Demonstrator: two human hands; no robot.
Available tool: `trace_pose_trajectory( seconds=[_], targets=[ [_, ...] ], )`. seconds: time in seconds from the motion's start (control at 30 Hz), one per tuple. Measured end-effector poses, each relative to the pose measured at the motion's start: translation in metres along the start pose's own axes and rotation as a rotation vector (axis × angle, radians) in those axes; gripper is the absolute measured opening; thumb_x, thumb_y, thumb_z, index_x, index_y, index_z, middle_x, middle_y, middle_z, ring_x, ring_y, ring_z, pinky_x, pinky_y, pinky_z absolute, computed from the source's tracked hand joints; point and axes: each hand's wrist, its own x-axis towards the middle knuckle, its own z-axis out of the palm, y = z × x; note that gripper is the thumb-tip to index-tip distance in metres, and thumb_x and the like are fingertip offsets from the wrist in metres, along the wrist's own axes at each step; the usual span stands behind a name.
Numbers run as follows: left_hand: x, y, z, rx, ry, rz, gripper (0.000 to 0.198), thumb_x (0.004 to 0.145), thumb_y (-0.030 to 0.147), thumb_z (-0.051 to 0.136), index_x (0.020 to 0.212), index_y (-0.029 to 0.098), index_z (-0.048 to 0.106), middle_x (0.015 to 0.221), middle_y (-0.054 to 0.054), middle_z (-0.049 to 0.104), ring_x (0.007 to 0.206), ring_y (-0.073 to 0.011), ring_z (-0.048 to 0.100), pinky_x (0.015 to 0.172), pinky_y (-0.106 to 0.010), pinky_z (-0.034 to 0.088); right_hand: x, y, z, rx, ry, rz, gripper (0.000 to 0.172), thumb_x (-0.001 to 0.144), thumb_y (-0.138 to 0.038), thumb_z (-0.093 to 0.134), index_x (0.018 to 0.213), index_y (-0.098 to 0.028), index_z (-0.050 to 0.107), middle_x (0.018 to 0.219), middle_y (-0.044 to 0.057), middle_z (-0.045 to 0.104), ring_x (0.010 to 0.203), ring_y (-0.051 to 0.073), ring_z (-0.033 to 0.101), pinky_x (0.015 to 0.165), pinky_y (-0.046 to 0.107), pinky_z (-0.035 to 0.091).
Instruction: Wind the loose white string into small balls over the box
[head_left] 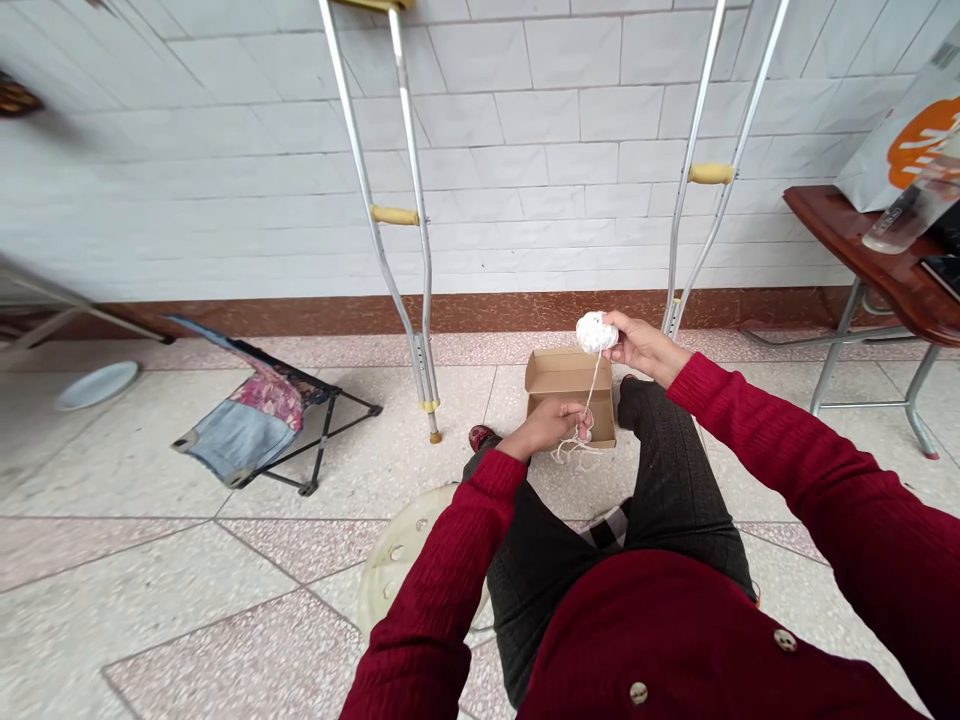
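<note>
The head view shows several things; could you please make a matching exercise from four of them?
1. white yarn ball
2. cardboard box
3. clear cup
4. folding chair

A. on the reddish-brown table
B. left of both crutches in the picture
C. held in the right grip
D. brown, open-topped

Pairs: 1-C, 2-D, 3-A, 4-B

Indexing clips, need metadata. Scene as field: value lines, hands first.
Left hand: pinching the strand
Right hand: holding the white ball, fingers at its right side
Strand: runs from ball down to left hand; loose loops hang below that hand
Box: open, on the floor
Behind: two crutches by the wall
Left: folding chair
Right: table with bag and bottle
</note>
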Motion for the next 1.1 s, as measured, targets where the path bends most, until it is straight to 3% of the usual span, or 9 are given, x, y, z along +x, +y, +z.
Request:
trace_pose_trajectory(
  seconds=[0.1,0.2,0.3,0.37,0.5,0.63,0.73,0.87,1.1],
  targets=[
    [0.013,-0.013,-0.012,0.145,0.153,-0.004,0.031,0.083,0.036,0.056,0.066,0.015,0.070,0.067,-0.005,0.070,0.068,-0.0179,0.063,0.071,-0.029,0.046,-0.026,0.019,0.000,-0.188,-0.229,0.122,0.013,0.082,-0.024,0.065,0.089,-0.014,0.060,0.067,0.005,0.069,0.046,0.011,0.059,0.038,0.017,0.048],
    [0.022,-0.008,-0.026,0.342,0.214,0.028,0.029,0.084,0.028,0.051,0.066,0.015,0.069,0.067,-0.003,0.069,0.067,-0.0159,0.060,0.067,-0.026,0.043,-0.044,0.048,-0.012,-0.444,-0.307,0.280,0.022,0.073,-0.026,0.073,0.082,-0.016,0.055,0.058,0.004,0.067,0.041,0.013,0.058,0.032,0.018,0.042],
    [0.028,0.009,-0.027,0.569,0.200,0.069,0.027,0.083,0.021,0.050,0.065,0.017,0.069,0.067,-0.002,0.069,0.068,-0.0153,0.059,0.066,-0.025,0.039,-0.039,0.070,-0.026,-0.608,-0.204,0.292,0.022,0.071,-0.026,0.073,0.074,-0.017,0.053,0.050,0.001,0.063,0.036,0.012,0.055,0.032,0.019,0.040],
    [0.030,0.020,-0.021,0.659,0.218,0.045,0.025,0.082,0.021,0.053,0.062,0.018,0.069,0.063,-0.003,0.067,0.066,-0.0159,0.058,0.064,-0.026,0.037,-0.026,0.076,-0.033,-0.711,-0.061,0.185,0.023,0.070,-0.027,0.073,0.071,-0.017,0.052,0.046,-0.001,0.059,0.035,0.012,0.054,0.033,0.019,0.038],
    [0.027,0.024,-0.005,0.420,0.172,-0.049,0.029,0.085,0.027,0.052,0.064,0.018,0.069,0.061,-0.002,0.067,0.060,-0.0150,0.057,0.062,-0.025,0.040,0.001,0.072,-0.035,-0.824,0.281,-0.124,0.035,0.064,-0.030,0.079,0.078,-0.019,0.049,0.048,-0.006,0.057,0.035,0.011,0.054,0.034,0.017,0.034],
    [0.017,0.018,0.001,-0.007,0.110,0.022,0.031,0.087,0.039,0.054,0.078,0.015,0.072,0.078,-0.006,0.074,0.075,-0.0172,0.064,0.075,-0.028,0.046,0.012,0.060,-0.027,-0.535,0.396,-0.238,0.036,0.066,-0.030,0.078,0.085,-0.020,0.050,0.057,-0.006,0.058,0.039,0.009,0.055,0.036,0.018,0.039],
    [0.010,0.015,0.003,-0.167,0.063,0.062,0.035,0.087,0.044,0.057,0.086,0.013,0.073,0.090,-0.009,0.075,0.088,-0.0196,0.066,0.088,-0.032,0.045,0.011,0.050,-0.018,-0.169,0.251,-0.132,0.023,0.075,-0.027,0.072,0.086,-0.016,0.055,0.063,0.000,0.063,0.047,0.010,0.057,0.041,0.019,0.045],
    [0.008,0.012,0.005,-0.190,0.045,0.065,0.038,0.085,0.048,0.060,0.092,0.013,0.074,0.100,-0.011,0.074,0.097,-0.0216,0.065,0.093,-0.033,0.044,0.002,0.038,-0.004,0.087,0.015,-0.025,0.014,0.079,-0.024,0.067,0.087,-0.013,0.062,0.068,0.003,0.066,0.050,0.009,0.056,0.040,0.017,0.044],
    [0.009,0.006,-0.001,-0.034,-0.004,0.118,0.035,0.089,0.044,0.056,0.090,0.014,0.072,0.091,-0.008,0.074,0.088,-0.0188,0.064,0.087,-0.031,0.044,-0.019,0.021,0.006,0.097,-0.061,0.086,0.008,0.081,-0.021,0.062,0.085,-0.014,0.063,0.063,0.001,0.064,0.047,0.009,0.053,0.037,0.017,0.042]
  ],
)
